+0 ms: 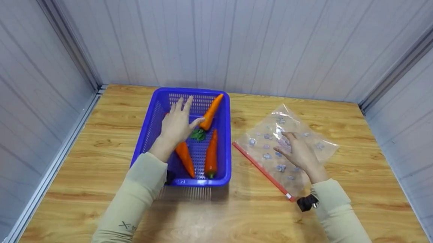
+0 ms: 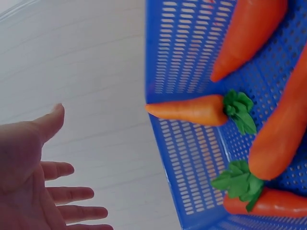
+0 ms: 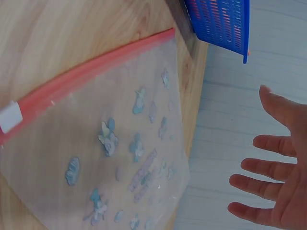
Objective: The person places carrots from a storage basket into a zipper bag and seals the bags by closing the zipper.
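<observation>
Cannot see part of the tapered orange carrot (image 1: 186, 160) under the left hand (image 1: 176, 126), nor the near edge of the wooden bench (image 1: 255, 221), cropped off below.

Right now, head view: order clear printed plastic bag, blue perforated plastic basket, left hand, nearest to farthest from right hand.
1. Clear bag: under the right hand.
2. Blue basket: left of the bag.
3. Left hand: over the basket.

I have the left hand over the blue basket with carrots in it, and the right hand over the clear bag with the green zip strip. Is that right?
Not quite: the zip strip is red, not green, as the head view shows. The rest stands: left hand over the blue basket with carrots in it, right hand over the clear bag.
</observation>
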Available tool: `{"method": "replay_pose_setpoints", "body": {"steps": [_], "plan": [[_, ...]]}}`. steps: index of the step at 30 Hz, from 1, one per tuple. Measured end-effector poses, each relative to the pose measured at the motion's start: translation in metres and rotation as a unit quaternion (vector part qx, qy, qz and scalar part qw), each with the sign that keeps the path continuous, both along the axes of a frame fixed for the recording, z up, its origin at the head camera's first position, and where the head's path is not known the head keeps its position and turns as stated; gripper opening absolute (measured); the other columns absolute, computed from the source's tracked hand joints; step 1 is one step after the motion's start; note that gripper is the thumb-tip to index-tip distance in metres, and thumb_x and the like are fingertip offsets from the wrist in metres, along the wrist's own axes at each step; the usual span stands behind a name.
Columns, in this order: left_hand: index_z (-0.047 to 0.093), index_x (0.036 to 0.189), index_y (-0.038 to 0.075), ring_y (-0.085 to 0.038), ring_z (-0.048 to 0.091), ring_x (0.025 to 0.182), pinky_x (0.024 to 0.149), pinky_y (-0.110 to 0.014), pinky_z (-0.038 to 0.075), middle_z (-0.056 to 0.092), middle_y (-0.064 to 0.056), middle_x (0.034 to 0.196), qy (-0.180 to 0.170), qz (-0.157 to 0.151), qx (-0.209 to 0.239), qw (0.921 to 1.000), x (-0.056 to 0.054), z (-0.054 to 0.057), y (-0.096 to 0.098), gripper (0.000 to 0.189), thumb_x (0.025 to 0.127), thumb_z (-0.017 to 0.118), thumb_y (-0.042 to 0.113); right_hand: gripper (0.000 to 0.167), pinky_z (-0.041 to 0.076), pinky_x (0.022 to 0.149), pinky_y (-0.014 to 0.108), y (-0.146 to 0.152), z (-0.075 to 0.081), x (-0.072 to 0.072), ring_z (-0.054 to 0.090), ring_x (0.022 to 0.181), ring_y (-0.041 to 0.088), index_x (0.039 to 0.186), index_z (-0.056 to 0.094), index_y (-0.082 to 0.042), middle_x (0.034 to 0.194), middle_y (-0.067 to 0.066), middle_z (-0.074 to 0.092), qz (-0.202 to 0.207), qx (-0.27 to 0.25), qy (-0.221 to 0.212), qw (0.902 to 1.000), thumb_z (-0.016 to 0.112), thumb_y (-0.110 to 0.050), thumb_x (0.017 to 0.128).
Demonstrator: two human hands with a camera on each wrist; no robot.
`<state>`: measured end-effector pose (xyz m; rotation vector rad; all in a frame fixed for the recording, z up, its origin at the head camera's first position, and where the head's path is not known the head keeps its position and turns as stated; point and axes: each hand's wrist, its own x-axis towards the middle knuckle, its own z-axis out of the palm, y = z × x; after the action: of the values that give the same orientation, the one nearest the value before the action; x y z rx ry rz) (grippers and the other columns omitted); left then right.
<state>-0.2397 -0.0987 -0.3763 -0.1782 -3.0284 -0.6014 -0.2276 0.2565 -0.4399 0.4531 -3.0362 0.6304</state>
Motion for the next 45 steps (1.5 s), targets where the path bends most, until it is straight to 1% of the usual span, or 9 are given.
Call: {"method": "replay_pose_setpoints", "body": {"steps": [5,10,14,19,27,30,36,41,45], "plan": [[0.022,0.141,0.012,-0.035,0.032,0.123,0.09,-0.051,0.036,0.028,-0.02,0.139,0.03,0.001,0.025,0.9992,0.007,-0.001,0.003,0.073,0.085,0.05,0.048,0.062,0.037,0.089,0.051,-0.005,-0.011,0.003,0.043,0.11,0.039,0.125,0.043,0.004,0.123,0.024,0.043,0.011,-0.019,-0.004,0.9997,0.057,-0.04,0.084],[0.023,0.141,0.012,-0.033,0.035,0.121,0.084,-0.047,0.042,0.029,-0.018,0.138,0.024,0.0,0.04,0.9989,0.015,0.002,0.008,0.073,0.084,0.053,0.045,0.049,0.039,0.086,0.049,-0.009,-0.021,0.005,0.045,0.109,0.039,0.118,0.05,0.005,0.121,0.023,0.046,0.017,-0.026,0.002,0.9995,0.063,-0.026,0.082],[0.026,0.14,0.011,-0.032,0.039,0.118,0.076,-0.044,0.047,0.03,-0.016,0.139,0.022,-0.001,0.053,0.9984,0.021,0.004,0.013,0.072,0.083,0.055,0.043,0.045,0.041,0.084,0.048,-0.012,-0.027,0.007,0.045,0.109,0.037,0.115,0.054,0.003,0.121,0.021,0.048,0.014,-0.032,-0.002,0.9994,0.064,-0.025,0.081],[0.034,0.136,0.008,-0.031,0.048,0.11,0.067,-0.038,0.05,0.037,-0.016,0.134,0.065,-0.012,0.068,0.9955,0.028,0.004,0.018,0.068,0.081,0.059,0.04,0.041,0.044,0.078,0.046,-0.016,-0.036,0.007,0.052,0.099,0.037,0.115,0.054,0.003,0.115,0.021,0.053,0.012,-0.064,-0.018,0.9977,0.063,-0.021,0.082],[0.041,0.131,0.005,-0.027,0.057,0.094,0.07,-0.036,0.051,0.046,-0.016,0.125,0.098,-0.021,0.105,0.9894,0.039,0.002,0.028,0.061,0.082,0.061,0.034,0.034,0.047,0.072,0.042,-0.023,-0.053,0.006,0.056,0.083,0.035,0.106,0.056,0.008,0.1,0.023,0.058,0.022,-0.117,-0.009,0.9928,0.065,-0.012,0.079],[0.045,0.128,0.005,-0.025,0.058,0.09,0.07,-0.036,0.05,0.051,-0.014,0.118,0.116,-0.022,0.132,0.9842,0.042,0.001,0.032,0.056,0.082,0.063,0.031,0.029,0.047,0.071,0.042,-0.025,-0.057,0.006,0.057,0.081,0.034,0.101,0.058,0.007,0.096,0.022,0.059,0.023,-0.133,-0.004,0.9908,0.066,-0.008,0.078],[0.052,0.12,0.003,-0.024,0.058,0.089,0.072,-0.036,0.05,0.057,-0.012,0.107,0.151,-0.028,0.169,0.9735,0.049,-0.003,0.042,0.047,0.081,0.064,0.026,0.024,0.048,0.069,0.039,-0.029,-0.067,0.006,0.058,0.077,0.03,0.096,0.059,0.008,0.091,0.02,0.06,0.02,-0.158,-0.011,0.9871,0.066,-0.003,0.076],[0.055,0.115,0.002,-0.022,0.058,0.093,0.079,-0.033,0.047,0.058,-0.011,0.105,0.167,-0.038,0.193,0.966,0.054,-0.008,0.048,0.041,0.082,0.064,0.024,0.023,0.048,0.069,0.038,-0.031,-0.075,0.008,0.057,0.076,0.027,0.095,0.059,0.006,0.089,0.017,0.06,-0.001,-0.175,-0.034,0.9839,0.067,-0.004,0.076],[0.057,0.111,0.0,-0.022,0.058,0.092,0.08,-0.032,0.047,0.06,-0.012,0.105,0.185,-0.047,0.205,0.9599,0.058,-0.015,0.053,0.038,0.082,0.064,0.022,0.021,0.048,0.069,0.038,-0.032,-0.081,0.008,0.058,0.076,0.028,0.092,0.059,0.006,0.086,0.016,0.061,0.004,-0.181,-0.04,0.9827,0.067,-0.003,0.076]]}}
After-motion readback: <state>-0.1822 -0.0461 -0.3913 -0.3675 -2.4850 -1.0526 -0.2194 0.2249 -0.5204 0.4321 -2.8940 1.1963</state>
